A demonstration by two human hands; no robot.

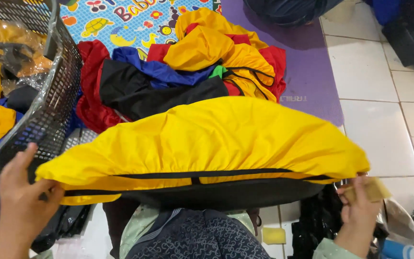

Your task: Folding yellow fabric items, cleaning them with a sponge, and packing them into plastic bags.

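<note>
Yellow cover (207, 139) btw left hand (22, 196), right hand (360, 208) (taut)

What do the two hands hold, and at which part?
Left hand and right hand hold the yellow cover, stretched, at its two opposite ends.

- The stretched yellow cover (207, 139) spans nearly the full width, blocking the way forward.
- Behind it, a heap of red, blue, black and yellow fabric (178, 72) fills the mat.
- A black mesh basket (53, 110) walls off the left.
- Bare white floor tiles (384, 96) leave open room on the right.
</note>
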